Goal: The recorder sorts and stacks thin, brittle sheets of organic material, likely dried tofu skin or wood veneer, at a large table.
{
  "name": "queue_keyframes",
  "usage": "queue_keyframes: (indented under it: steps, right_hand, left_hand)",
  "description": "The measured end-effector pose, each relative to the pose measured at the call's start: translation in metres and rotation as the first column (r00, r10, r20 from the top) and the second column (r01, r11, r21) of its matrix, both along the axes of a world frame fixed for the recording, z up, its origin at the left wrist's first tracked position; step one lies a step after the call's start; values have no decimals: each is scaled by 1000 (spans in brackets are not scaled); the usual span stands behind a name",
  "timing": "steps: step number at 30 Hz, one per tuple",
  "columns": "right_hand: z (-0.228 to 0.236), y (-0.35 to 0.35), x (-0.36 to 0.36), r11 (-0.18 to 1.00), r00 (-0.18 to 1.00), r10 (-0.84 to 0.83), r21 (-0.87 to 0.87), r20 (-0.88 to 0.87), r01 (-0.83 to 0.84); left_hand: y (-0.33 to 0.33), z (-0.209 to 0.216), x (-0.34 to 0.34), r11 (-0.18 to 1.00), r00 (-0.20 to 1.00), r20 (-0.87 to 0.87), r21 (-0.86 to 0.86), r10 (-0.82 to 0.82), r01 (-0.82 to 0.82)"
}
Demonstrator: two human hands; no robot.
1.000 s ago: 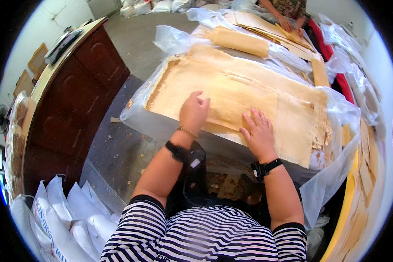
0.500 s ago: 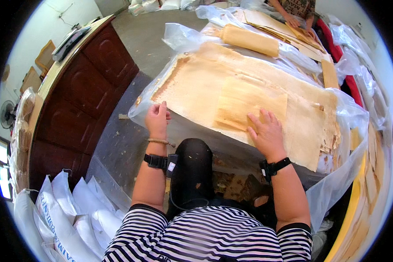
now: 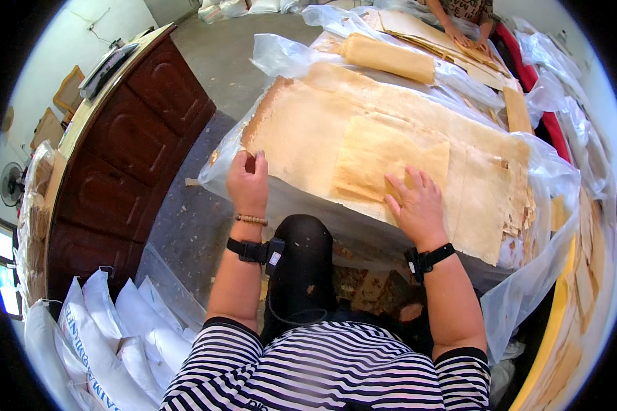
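Note:
A large thin tan sheet (image 3: pixel 301 147), which looks like wood veneer, lies over a plastic-covered stack in front of me. Its far edge is ragged, and a darker brown strip runs along its left side. My left hand (image 3: pixel 247 183) is at the near left corner, thumb and fingers closed on the sheet's edge; the fingertips are partly hidden. A smaller yellowish sheet (image 3: pixel 367 161) rests on top of the large one. My right hand (image 3: pixel 419 205) lies with spread fingers on this smaller sheet, near its right side.
Clear plastic film (image 3: pixel 528 274) hangs around the stack. A rolled tan sheet (image 3: pixel 387 58) lies beyond it. At the far right, a co-worker's hands (image 3: pixel 463 38) touch more sheets. A dark wooden counter (image 3: pixel 137 151) and white sacks (image 3: pixel 110 329) stand at left.
My left hand has moved slightly down and its fingers have turned onto the corner of the large sheet. The brown strip there shows more plainly. My right hand has barely moved.

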State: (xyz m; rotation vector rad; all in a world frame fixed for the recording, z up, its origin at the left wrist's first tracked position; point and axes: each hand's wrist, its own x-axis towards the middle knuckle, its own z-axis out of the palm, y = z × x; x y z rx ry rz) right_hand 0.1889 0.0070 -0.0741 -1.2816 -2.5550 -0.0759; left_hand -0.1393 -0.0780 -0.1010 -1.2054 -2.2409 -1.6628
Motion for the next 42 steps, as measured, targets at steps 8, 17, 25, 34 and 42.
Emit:
queue_keyframes:
  steps: [8, 17, 25, 34, 42]
  right_hand:
    - [-4, -1, -2, 999, 1000, -2, 44, 9, 1]
    - [-1, -3, -4, 999, 1000, -25, 24, 7, 25]
    - [-5, -3, -2, 1000, 1000, -15, 3, -7, 15]
    - [8, -33, 9, 997, 997, -82, 14, -4, 82]
    - [-6, -99, 111, 377, -5, -919, -872, -395, -313]
  left_hand:
    - [13, -17, -6, 979, 524, 827, 184, -204, 90]
    - [24, -9, -3, 981, 705, 705, -69, -80, 181]
    - [26, -23, -8, 974, 750, 661, -152, -26, 167]
    - [24, -29, -21, 976, 752, 656, -111, -68, 185]
    - [15, -26, -15, 955, 576, 791, 35, -208, 296]
